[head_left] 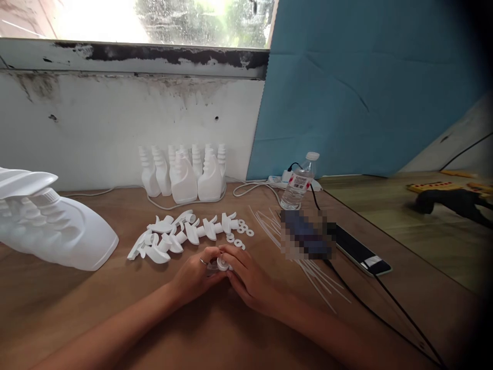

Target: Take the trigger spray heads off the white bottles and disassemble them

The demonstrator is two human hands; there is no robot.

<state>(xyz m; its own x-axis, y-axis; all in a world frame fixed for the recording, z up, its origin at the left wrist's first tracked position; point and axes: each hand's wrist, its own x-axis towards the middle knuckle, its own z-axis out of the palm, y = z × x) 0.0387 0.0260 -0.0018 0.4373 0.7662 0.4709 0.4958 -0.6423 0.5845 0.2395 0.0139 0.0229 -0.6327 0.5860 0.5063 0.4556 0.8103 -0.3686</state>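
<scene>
My left hand [194, 277] and my right hand [246, 277] meet over the brown table [115, 318], both pinching a small white plastic cap piece [222, 264] between their fingertips. A ring shows on my left hand. Just beyond the hands lies a pile of white spray-trigger heads [181, 234], with several small white ring washers [241, 234] to its right. Thin white dip tubes [269, 223] lie scattered right of the washers.
Several white spray bottles [185, 174] stand at the back by the wall. More white bottles [50, 226] lie stacked at the left. A clear water bottle [298, 182], a phone [360, 252], black cables and a power strip [285, 179] are at the right.
</scene>
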